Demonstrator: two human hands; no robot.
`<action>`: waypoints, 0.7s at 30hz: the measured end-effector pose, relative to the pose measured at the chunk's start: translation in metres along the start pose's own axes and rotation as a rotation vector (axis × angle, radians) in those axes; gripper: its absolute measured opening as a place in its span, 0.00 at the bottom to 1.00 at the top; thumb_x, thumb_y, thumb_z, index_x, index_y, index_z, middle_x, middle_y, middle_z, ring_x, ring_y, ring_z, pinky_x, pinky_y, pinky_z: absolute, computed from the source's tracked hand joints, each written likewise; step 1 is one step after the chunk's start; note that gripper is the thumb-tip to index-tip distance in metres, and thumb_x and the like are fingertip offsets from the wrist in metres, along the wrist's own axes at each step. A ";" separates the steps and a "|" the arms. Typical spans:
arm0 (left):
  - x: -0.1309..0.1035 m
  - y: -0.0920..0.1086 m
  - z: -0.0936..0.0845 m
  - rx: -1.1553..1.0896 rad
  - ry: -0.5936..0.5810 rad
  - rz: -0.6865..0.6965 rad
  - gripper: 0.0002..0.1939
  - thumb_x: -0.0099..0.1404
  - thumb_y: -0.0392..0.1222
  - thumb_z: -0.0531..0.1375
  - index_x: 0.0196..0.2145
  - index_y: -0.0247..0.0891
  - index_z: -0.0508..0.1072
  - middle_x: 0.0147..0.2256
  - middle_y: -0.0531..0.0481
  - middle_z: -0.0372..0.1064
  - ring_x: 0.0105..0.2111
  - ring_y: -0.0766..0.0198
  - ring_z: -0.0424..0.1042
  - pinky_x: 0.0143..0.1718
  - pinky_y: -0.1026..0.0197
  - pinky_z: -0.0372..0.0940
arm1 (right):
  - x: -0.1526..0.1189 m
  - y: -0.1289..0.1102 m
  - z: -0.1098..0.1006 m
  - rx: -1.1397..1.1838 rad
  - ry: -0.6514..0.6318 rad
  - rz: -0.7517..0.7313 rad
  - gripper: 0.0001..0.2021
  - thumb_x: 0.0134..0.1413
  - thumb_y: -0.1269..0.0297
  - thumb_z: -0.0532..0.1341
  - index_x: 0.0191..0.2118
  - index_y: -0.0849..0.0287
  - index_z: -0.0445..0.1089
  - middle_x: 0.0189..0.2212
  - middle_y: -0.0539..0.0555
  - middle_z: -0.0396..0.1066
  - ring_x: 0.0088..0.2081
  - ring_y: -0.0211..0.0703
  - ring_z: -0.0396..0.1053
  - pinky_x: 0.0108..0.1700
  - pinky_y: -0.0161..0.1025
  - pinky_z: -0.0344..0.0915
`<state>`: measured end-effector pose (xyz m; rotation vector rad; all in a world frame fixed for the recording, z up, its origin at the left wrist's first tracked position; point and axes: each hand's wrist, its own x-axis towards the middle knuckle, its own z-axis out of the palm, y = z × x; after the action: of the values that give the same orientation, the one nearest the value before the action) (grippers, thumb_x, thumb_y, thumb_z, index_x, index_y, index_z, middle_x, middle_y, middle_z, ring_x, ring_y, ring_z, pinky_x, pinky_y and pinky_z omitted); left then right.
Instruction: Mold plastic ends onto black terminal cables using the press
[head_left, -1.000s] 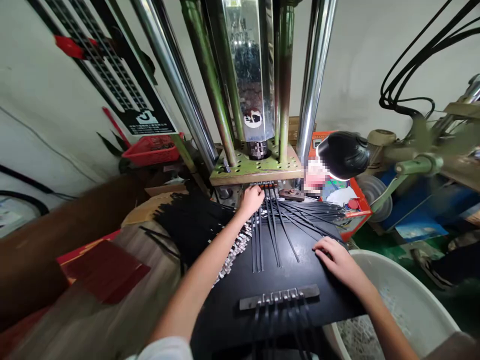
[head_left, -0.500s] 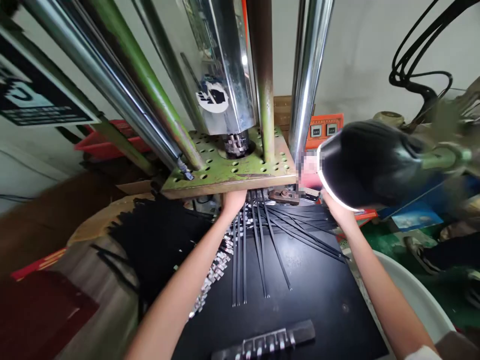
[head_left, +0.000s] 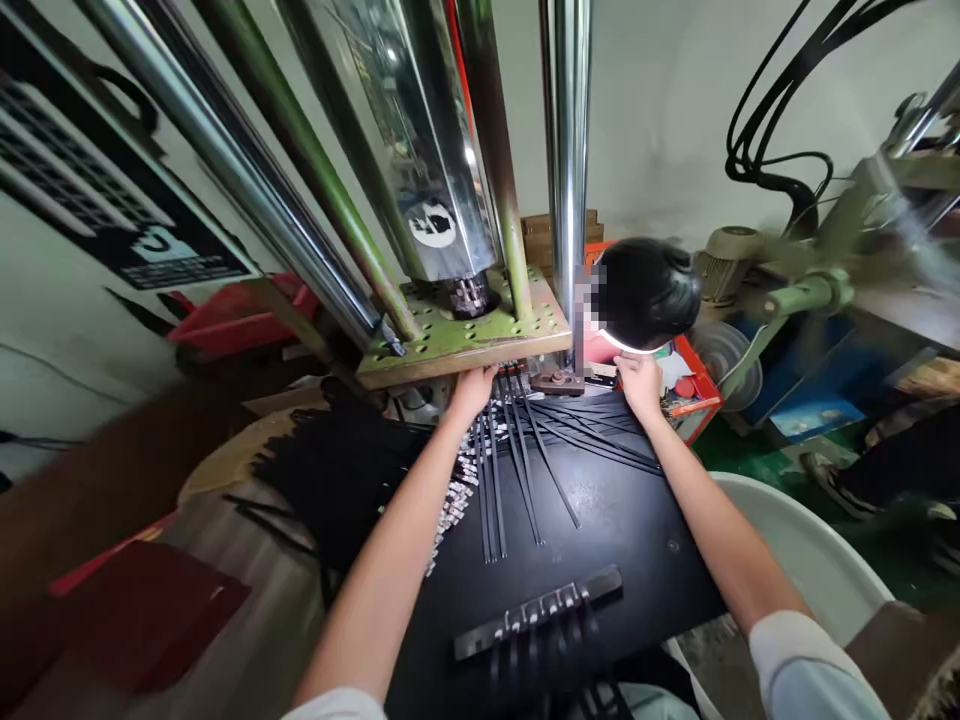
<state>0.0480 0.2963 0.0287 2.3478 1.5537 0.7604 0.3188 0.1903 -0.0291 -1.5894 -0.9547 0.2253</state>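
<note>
Just under the front edge of the green press plate [head_left: 465, 352], my left hand [head_left: 472, 390] is closed with curled fingers; what they grip is hidden there. Beside it, several thin black cables [head_left: 517, 440] run from beneath the plate over the black table [head_left: 600, 520]. To the right, my right hand [head_left: 641, 385] is closed below the black lamp [head_left: 649, 295], its fingertips near a small dark block; what it holds cannot be made out. A slotted metal bar [head_left: 540, 612] lies nearest me, with several black cables set in its slots.
A heap of black cables [head_left: 330, 470] lies at the left, near many small pale connector ends [head_left: 454, 505]. A brown metal clamp [head_left: 559, 382] sits right of the plate. At the right are a white tub [head_left: 810, 550] and a red-orange box [head_left: 701, 390].
The view has shifted and drawn back, so the lamp looks smaller and my right hand shows beneath it. More of the slotted bar and its cables is visible. Both hands keep about the same places.
</note>
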 end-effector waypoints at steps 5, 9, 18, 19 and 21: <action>-0.048 0.049 -0.010 0.031 -0.187 0.224 0.07 0.68 0.37 0.57 0.38 0.32 0.74 0.40 0.43 0.74 0.42 0.58 0.74 0.48 0.51 0.69 | 0.009 -0.005 -0.004 -0.012 -0.045 -0.014 0.14 0.63 0.58 0.61 0.49 0.62 0.69 0.45 0.55 0.71 0.43 0.43 0.72 0.45 0.46 0.72; -0.114 0.103 -0.016 -0.072 -0.397 0.578 0.15 0.63 0.40 0.64 0.47 0.38 0.74 0.48 0.46 0.73 0.49 0.60 0.71 0.54 0.63 0.65 | 0.024 -0.001 -0.020 -0.045 -0.160 -0.043 0.14 0.63 0.58 0.61 0.49 0.62 0.69 0.45 0.55 0.71 0.42 0.43 0.72 0.44 0.45 0.72; -0.099 0.055 -0.034 0.061 -0.429 0.462 0.16 0.70 0.46 0.55 0.52 0.41 0.72 0.55 0.48 0.70 0.58 0.56 0.64 0.63 0.55 0.55 | 0.023 0.013 -0.024 -0.021 -0.171 -0.076 0.12 0.61 0.58 0.62 0.39 0.63 0.71 0.37 0.52 0.73 0.38 0.40 0.73 0.44 0.44 0.71; -0.082 0.038 -0.034 0.110 -0.358 0.330 0.19 0.70 0.47 0.54 0.55 0.36 0.70 0.58 0.41 0.66 0.61 0.50 0.60 0.64 0.48 0.54 | 0.022 0.013 -0.022 -0.001 -0.153 -0.078 0.12 0.61 0.57 0.63 0.38 0.63 0.72 0.36 0.52 0.74 0.38 0.40 0.73 0.44 0.44 0.72; -0.046 0.010 -0.033 0.191 -0.235 0.082 0.22 0.71 0.46 0.53 0.57 0.31 0.66 0.60 0.33 0.61 0.62 0.44 0.57 0.62 0.37 0.53 | 0.018 0.013 -0.020 0.041 -0.118 -0.080 0.15 0.57 0.54 0.64 0.36 0.63 0.72 0.34 0.53 0.76 0.37 0.42 0.75 0.43 0.45 0.72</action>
<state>0.0245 0.2474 0.0476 2.5407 1.4951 0.3480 0.3483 0.1883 -0.0285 -1.5105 -1.0962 0.2835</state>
